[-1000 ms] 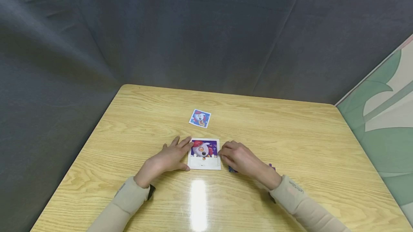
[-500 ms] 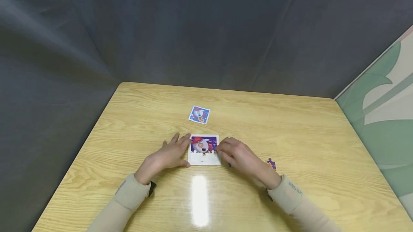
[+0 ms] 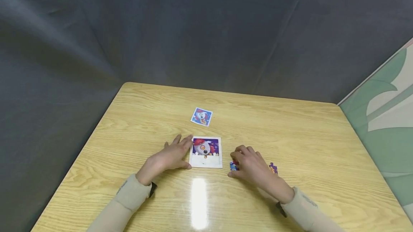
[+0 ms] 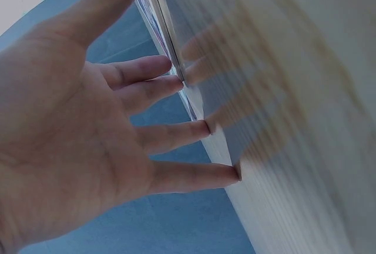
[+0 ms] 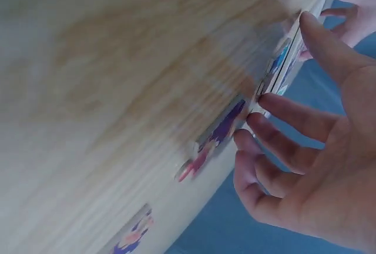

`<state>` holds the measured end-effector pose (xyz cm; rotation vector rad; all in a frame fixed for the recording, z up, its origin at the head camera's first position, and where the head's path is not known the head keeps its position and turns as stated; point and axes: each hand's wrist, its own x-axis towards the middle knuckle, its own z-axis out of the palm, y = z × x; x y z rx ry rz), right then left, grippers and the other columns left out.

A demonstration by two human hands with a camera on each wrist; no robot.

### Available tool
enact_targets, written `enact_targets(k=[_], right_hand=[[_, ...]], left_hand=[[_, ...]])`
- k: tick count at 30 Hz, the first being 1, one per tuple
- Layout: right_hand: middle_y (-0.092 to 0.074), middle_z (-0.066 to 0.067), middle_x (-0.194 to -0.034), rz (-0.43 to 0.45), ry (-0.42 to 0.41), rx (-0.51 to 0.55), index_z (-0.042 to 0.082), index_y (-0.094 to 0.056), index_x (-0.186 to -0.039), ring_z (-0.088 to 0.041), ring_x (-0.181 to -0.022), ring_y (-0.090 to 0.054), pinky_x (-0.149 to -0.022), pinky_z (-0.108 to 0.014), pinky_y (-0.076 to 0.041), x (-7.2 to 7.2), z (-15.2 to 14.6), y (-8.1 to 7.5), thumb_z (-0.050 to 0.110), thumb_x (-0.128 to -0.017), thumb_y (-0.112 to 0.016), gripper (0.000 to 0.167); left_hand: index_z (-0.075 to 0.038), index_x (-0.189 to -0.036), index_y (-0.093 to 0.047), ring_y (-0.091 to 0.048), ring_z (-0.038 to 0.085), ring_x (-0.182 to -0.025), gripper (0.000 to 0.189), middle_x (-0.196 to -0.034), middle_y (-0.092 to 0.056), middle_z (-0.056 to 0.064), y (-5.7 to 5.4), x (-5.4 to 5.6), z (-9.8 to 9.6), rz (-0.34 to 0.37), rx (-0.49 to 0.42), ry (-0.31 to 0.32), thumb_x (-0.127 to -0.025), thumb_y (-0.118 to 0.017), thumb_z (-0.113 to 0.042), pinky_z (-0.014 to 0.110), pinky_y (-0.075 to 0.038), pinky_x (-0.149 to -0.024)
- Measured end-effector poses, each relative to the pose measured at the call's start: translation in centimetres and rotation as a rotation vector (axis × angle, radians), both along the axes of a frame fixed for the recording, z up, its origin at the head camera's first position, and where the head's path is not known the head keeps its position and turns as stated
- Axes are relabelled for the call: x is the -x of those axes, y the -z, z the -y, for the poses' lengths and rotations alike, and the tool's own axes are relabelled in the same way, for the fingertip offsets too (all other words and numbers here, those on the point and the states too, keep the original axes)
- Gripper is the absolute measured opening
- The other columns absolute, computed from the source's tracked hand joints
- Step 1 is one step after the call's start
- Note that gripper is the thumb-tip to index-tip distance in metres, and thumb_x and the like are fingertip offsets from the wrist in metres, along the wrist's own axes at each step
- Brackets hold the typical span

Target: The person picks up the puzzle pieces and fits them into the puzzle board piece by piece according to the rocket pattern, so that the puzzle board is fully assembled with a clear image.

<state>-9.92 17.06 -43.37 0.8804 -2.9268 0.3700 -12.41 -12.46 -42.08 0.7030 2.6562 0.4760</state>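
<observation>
A white puzzle board [image 3: 206,161] lies on the table, its upper part filled with a picture of a grey animal face under a red cap on purple. My left hand [image 3: 172,157] is spread at the board's left edge, fingertips and thumb along that side; the left wrist view shows its fingers [image 4: 176,133] straight. My right hand [image 3: 253,164] arches over loose pieces to the right of the board. A blue puzzle piece [image 3: 233,166] lies flat between its thumb and fingers, which stand apart in the right wrist view. More pieces [image 5: 220,127] lie under the palm.
Behind the board lies a small picture card [image 3: 201,117] with the same animal face. A purple and orange puzzle piece [image 3: 273,168] rests beside my right wrist. A dark curtain [image 3: 206,34] hangs past the table's far edge, and a patterned panel [image 3: 384,117] stands at right.
My right hand has left the board's right edge and moved right and nearer to me, over the loose pieces, its thumb and fingers now apart. My left hand has stayed at the board.
</observation>
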Motion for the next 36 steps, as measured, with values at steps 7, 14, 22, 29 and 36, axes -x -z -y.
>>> enact_targets(k=[7, 14, 22, 29, 36], right_hand=[[-0.063, -0.003, -0.101, -0.040, -0.071, 0.074, 0.005, -0.070, -0.103, -0.018, -0.087, -0.057, -0.069, -0.031, -0.052, -0.6, -0.8, 0.2, 0.027, -0.072, -0.083, 0.041], [-0.060, -0.002, -0.092, -0.021, -0.136, 0.153, 0.004, -0.069, -0.096, -0.012, -0.080, -0.053, -0.068, -0.023, -0.051, -0.6, -0.7, 0.5, 0.014, -0.073, -0.083, 0.029], [-0.061, 0.001, -0.092, 0.001, -0.140, 0.118, 0.008, -0.070, -0.102, -0.011, -0.080, -0.051, -0.067, -0.024, -0.048, -0.8, -0.4, 0.3, 0.015, -0.074, -0.081, 0.030], [-0.058, 0.003, -0.092, 0.123, -0.203, 0.151, 0.012, -0.068, -0.098, -0.009, -0.083, -0.048, -0.072, -0.025, -0.047, -0.7, -0.5, 0.0, 0.015, -0.074, -0.081, 0.027], [-0.060, 0.006, -0.090, 0.087, -0.408, 0.187, 0.014, -0.070, -0.097, -0.005, -0.082, -0.049, -0.071, -0.017, -0.046, -1.2, 0.5, 0.6, 0.020, -0.079, -0.079, 0.021]], left_hand=[[-0.004, -0.146, -0.032, -0.011, 0.050, -0.141, 0.082, -0.159, -0.017, 0.013, 0.0, 0.0, -0.1, 0.006, -0.013, -0.003, -0.083, -0.075, -0.035, 0.079, -0.020, -0.097], [-0.005, -0.142, -0.036, -0.011, 0.050, -0.141, 0.076, -0.159, -0.017, 0.013, 0.1, 0.1, -0.1, 0.002, -0.016, 0.000, -0.083, -0.074, -0.035, 0.079, -0.019, -0.097], [-0.005, -0.143, -0.035, -0.013, 0.050, -0.140, 0.077, -0.159, -0.019, 0.014, 0.2, 0.1, -0.1, 0.000, -0.020, -0.005, -0.083, -0.074, -0.034, 0.079, -0.019, -0.097], [-0.005, -0.144, -0.035, -0.012, 0.050, -0.141, 0.078, -0.159, -0.018, 0.013, 0.2, 0.2, 0.0, -0.004, -0.012, -0.005, -0.083, -0.074, -0.035, 0.079, -0.019, -0.097], [-0.005, -0.149, -0.029, -0.011, 0.049, -0.141, 0.084, -0.159, -0.016, 0.013, 0.2, 0.1, 0.0, 0.013, -0.007, -0.004, -0.084, -0.073, -0.035, 0.079, -0.018, -0.098]])
